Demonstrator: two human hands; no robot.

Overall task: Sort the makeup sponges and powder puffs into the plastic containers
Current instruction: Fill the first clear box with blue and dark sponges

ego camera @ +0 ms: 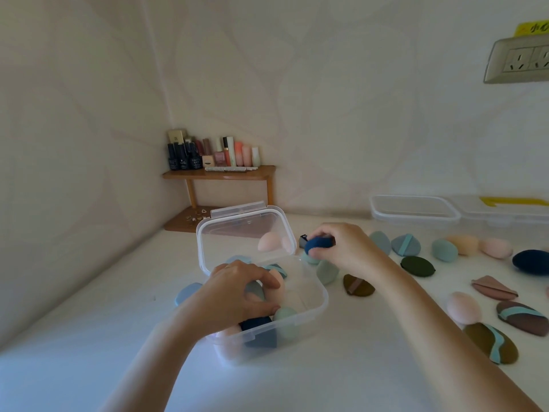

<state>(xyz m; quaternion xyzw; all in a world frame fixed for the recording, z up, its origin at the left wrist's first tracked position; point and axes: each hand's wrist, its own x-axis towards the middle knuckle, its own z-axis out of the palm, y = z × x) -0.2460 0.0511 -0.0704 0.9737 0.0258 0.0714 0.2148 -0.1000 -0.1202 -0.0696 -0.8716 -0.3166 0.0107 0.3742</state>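
1. While the right hand (344,251) pinches a dark blue sponge (319,244) just beside the open box, the left hand (237,292) reaches inside the clear plastic box (322,301).
2. The left hand's fingers curl on a pink sponge (277,285) in the box, holding it or pressing it down; I cannot tell which.
3. More things already sit in the box: a dark blue one (257,324) and a green sponge (286,315).
4. The box lid (246,236) stands up behind them.
5. Many sponges and flat puffs lie on the white table (356,352) to the right, like a dark green puff (417,266) and a brown puff with a blue stripe (523,318).
6. A second clear box (416,209) waits far back, well apart from the hands.
7. The blue sponge could bump the lid or the box rim and roll away, I think, because the box is getting full.
8. Sponges and puffs could get mixed if this one goes in the wrong box.
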